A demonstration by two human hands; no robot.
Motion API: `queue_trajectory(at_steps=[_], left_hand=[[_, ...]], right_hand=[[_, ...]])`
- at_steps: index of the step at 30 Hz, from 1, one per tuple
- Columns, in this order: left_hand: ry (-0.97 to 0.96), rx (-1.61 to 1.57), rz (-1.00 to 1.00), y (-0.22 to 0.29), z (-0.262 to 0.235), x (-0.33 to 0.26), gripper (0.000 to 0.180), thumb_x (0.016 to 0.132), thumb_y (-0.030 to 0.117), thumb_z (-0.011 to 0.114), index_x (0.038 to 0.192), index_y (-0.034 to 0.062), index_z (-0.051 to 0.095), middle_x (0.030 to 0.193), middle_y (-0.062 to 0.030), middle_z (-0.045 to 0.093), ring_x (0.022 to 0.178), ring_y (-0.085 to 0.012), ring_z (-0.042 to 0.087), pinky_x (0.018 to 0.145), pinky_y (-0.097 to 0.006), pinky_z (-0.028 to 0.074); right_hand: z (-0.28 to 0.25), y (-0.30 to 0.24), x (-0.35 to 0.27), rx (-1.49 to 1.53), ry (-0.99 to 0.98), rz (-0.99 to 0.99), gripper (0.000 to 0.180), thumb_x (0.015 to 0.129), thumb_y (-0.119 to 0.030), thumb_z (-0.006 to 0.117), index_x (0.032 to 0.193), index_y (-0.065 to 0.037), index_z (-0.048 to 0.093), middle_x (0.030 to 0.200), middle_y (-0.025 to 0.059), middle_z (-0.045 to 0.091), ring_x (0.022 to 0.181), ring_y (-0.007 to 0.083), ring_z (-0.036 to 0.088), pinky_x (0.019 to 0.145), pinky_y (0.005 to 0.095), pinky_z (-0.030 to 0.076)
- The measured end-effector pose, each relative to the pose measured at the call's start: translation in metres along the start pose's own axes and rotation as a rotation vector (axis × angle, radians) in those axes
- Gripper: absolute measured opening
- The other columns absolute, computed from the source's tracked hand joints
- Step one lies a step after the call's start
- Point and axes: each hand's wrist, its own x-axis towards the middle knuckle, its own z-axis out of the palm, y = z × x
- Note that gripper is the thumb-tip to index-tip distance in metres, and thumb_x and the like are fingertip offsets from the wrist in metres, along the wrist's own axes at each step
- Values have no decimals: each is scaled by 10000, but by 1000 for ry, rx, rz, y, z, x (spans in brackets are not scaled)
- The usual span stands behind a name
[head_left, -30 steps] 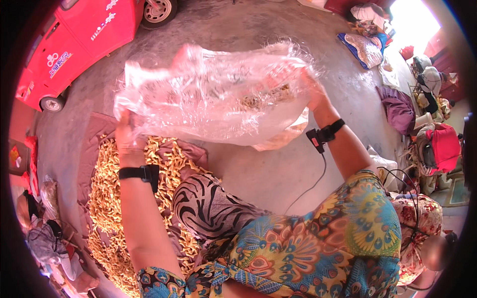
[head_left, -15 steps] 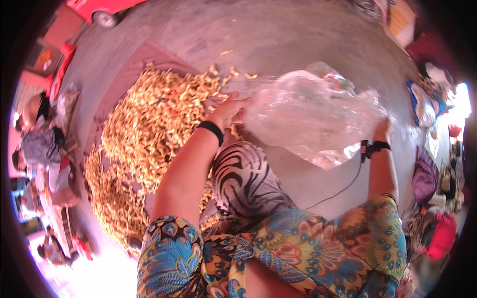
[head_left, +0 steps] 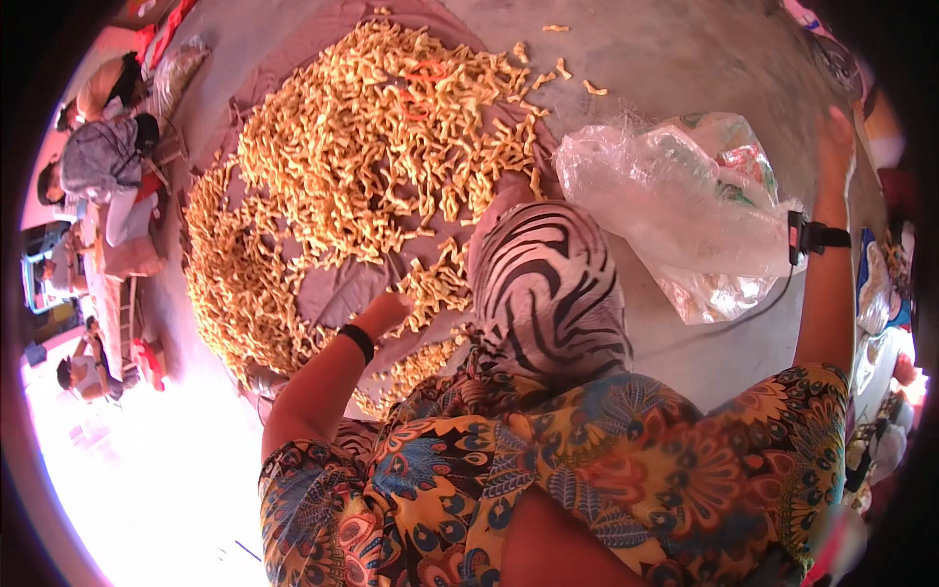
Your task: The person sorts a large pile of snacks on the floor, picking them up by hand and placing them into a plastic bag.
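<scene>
A wide heap of short, yellowish twisted pieces (head_left: 342, 147) lies spread on a brownish cloth (head_left: 337, 293) on the floor. My left hand (head_left: 386, 311), with a black band at the wrist, is low at the heap's near edge. Its fingers look curled; a thin dark line shows just above them, and what they hold I cannot make out. Out to the right, my right hand (head_left: 834, 142) is raised with its fingers stretched out, holding nothing visible. Between my zebra-patterned knee (head_left: 553, 284) and right forearm lies a crumpled clear plastic bag (head_left: 665, 196) with coloured print.
A few loose pieces (head_left: 594, 88) lie beyond the heap. Several people (head_left: 103, 161) are at the left, by a wooden ladder-like frame (head_left: 127, 323). A full sack (head_left: 178, 76) stands near them. Bundles and bags (head_left: 873, 284) line the right edge.
Both hands have let go of the plastic bag, which now rests lower on the floor. My left hand has moved left and nearer to the heap's near edge; my right hand has moved up and outward.
</scene>
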Motion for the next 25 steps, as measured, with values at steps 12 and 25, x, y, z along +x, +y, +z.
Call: queue_trajectory(at_steps=[12, 25], left_hand=[[389, -718, -748, 63, 123, -20, 154, 754, 132, 561, 888, 69, 601, 950, -168, 589, 870, -355, 584, 727, -432, 479], [429, -814, -575, 68, 170, -15, 544, 727, 24, 575, 1239, 85, 402, 1270, -198, 424, 1101, -375, 487, 911, -391, 426]], right_hand=[[279, -247, -226, -7, -1666, 276, 208, 846, -179, 558, 1035, -94, 577, 866, 8, 593, 587, 87, 579, 539, 248, 467], [334, -205, -338, 110, -1922, -520, 473, 774, -28, 571, 1232, -94, 470, 1294, 133, 464, 1204, 272, 444, 992, 334, 363]])
